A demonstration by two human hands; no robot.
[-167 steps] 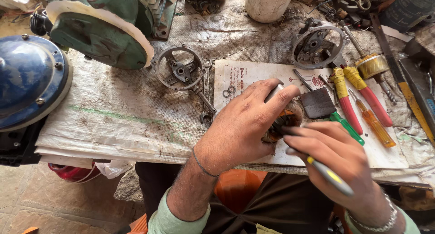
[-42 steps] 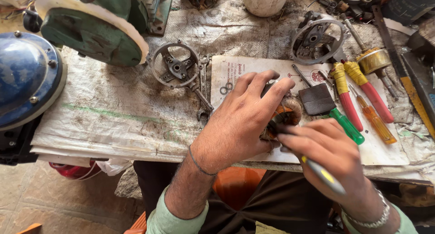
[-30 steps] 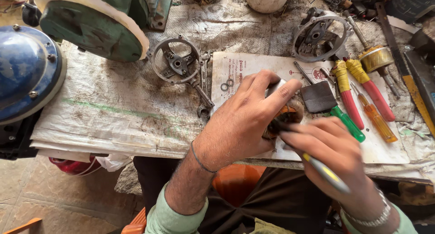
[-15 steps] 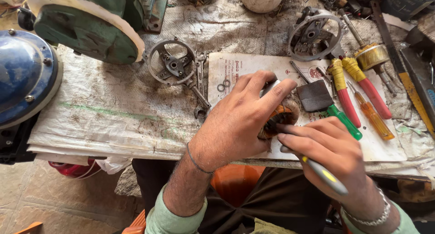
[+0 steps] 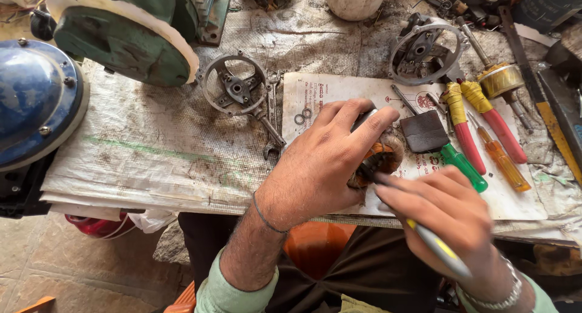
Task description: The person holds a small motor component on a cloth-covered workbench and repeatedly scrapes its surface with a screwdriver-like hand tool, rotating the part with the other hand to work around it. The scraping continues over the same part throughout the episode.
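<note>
My left hand [image 5: 324,161] grips a small motor stator with orange copper windings [image 5: 381,156] and holds it down on a printed paper sheet [image 5: 339,95] at the workbench's near edge. My right hand [image 5: 448,213] holds a thin tool with a grey and yellow handle [image 5: 439,250]. Its tip points into the windings, just under my left fingers. Most of the stator is hidden by my left hand.
Two round metal end covers [image 5: 235,86] [image 5: 424,46] lie behind. Screwdrivers with red [image 5: 491,116], green [image 5: 464,164] and orange [image 5: 500,158] handles lie to the right, next to a dark flat block [image 5: 423,131]. A blue dome [image 5: 33,95] and a green machine [image 5: 124,37] stand at the left.
Both hands stay on the stator throughout. My right hand shifts slightly as the tool tip works at the windings. The view has drifted a little.
</note>
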